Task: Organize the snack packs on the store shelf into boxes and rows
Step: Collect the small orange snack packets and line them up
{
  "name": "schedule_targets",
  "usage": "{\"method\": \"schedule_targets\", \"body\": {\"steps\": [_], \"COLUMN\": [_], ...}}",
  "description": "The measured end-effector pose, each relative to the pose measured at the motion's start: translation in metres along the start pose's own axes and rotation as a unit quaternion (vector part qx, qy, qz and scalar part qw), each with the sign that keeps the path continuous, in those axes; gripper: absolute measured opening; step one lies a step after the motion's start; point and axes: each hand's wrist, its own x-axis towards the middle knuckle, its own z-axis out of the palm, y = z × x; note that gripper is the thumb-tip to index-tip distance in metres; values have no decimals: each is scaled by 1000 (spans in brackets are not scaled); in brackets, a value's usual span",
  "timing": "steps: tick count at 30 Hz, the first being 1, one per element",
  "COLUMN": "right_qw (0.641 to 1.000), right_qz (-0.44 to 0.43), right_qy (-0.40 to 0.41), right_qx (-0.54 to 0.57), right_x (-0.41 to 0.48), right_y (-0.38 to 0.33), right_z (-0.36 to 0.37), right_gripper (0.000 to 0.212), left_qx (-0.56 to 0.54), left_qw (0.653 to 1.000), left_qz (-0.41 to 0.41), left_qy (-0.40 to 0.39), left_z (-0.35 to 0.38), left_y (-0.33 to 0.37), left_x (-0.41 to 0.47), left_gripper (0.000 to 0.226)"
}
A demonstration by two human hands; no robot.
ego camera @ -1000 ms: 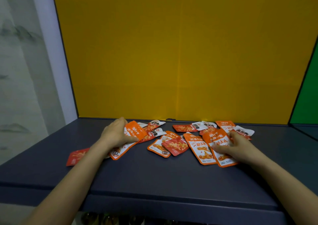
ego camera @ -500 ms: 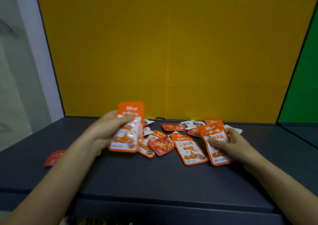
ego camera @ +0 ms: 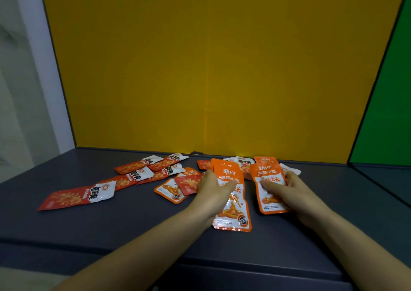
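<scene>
On a dark grey shelf (ego camera: 133, 224) with a yellow back wall (ego camera: 222, 68), small flat snack packs lie scattered. Red-and-white packs (ego camera: 75, 196) trail from the middle of the shelf toward its left front corner, overlapping in places. Other orange packs (ego camera: 265, 160) bunch near the back edge, right of the middle. The left hand (ego camera: 213, 188) grips an orange pack (ego camera: 231, 210) whose lower end points toward the front edge, with the thumb across its printed face and the fingers at its left side. The right hand (ego camera: 289, 190) holds a second orange pack (ego camera: 269, 199) just beside it, fingers laid over the face and thumb at the far side. No box is in view. The packs look thin, light and glossy. They are probably limp and quick to slide over one another, so a stack could fan apart. Each is best taken by a long side edge or a sealed end, thumb on top and fingers slipped beneath, then squared against the others before being set down in a row.
</scene>
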Motion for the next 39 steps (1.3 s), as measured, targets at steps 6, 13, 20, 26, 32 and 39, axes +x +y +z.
{"method": "schedule_targets", "body": {"steps": [6, 13, 20, 26, 32, 39], "right_qw": [1000, 1000, 998, 996, 997, 999], "right_qz": [-12, -20, -3, -7, -16, -22], "right_qy": [-2, -9, -17, -21, -16, 0], "right_qx": [13, 19, 60, 84, 79, 37], "right_x": [-2, -2, -3, -4, -6, -2], "right_y": [0, -1, -1, -3, -3, -3], "right_z": [5, 11, 11, 12, 14, 17], "right_gripper": [32, 33, 35, 39, 40, 44], "left_qx": [32, -14, -79, -99, -83, 71], "left_qw": [999, 999, 996, 994, 996, 994], "left_qz": [-10, -47, -42, -31, -44, -77], "left_qy": [-2, 8, -25, -27, -8, 12], "left_z": [2, 3, 9, -8, -82, -128], "left_y": [0, 10, 14, 17, 20, 9], "left_x": [3, 8, 0, -3, 4, 20], "left_gripper": [59, 28, 64, 43, 10, 30]}}
